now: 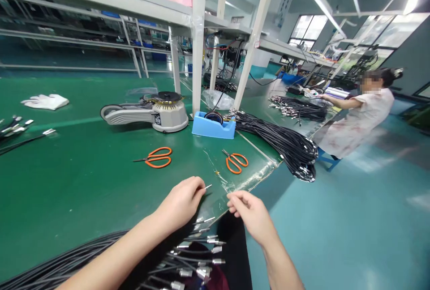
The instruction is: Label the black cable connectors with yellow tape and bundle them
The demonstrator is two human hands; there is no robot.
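Note:
My left hand [181, 202] is closed in a pinch on a thin cable end whose metal tip [208, 186] sticks out past the fingers. My right hand [250, 211] is curled shut at the table's front edge, fingers pressed together beside a sheet of clear plastic film [235, 178]; what it holds is hidden. Below both hands lies a bundle of black cables with silver connectors [198, 258]. Two orange-handled scissors [156, 157] [235, 162] rest on the green table [83, 178] beyond my hands.
A grey tape dispenser machine [154, 113] and a blue tape holder [213, 126] stand farther back. A heap of black cables [285, 144] hangs over the table's right edge. White gloves [45, 101] lie at far left. Another person [359, 113] works at the right.

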